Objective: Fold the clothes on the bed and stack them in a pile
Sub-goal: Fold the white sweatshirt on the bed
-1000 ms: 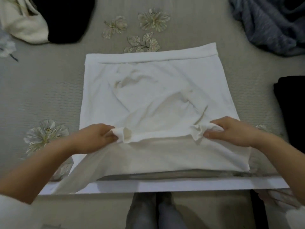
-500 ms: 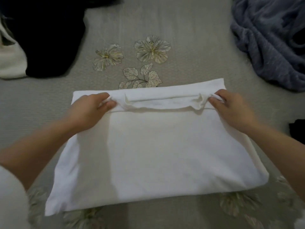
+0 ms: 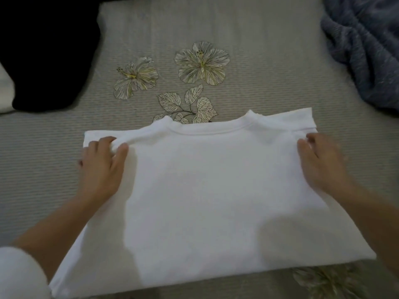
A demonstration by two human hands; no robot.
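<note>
Frame edges crop the black garment (image 3: 45, 52) and blue-grey garment (image 3: 367, 52); blur smears the right hand (image 3: 321, 162), grip unclear.

This is a bedroom at home. The bed (image 3: 259, 61), grey with printed flowers, has a black garment (image 3: 43, 50) and a blue garment (image 3: 367, 50) lying on it.

Grey ribbed bedspread (image 3: 259, 61) printed with a larger hibiscus flower (image 3: 201, 63), a smaller flower (image 3: 136, 79) and a leaf sprig (image 3: 190, 104); rumpled blue-grey fleecy blanket (image 3: 367, 50) at upper right
</note>
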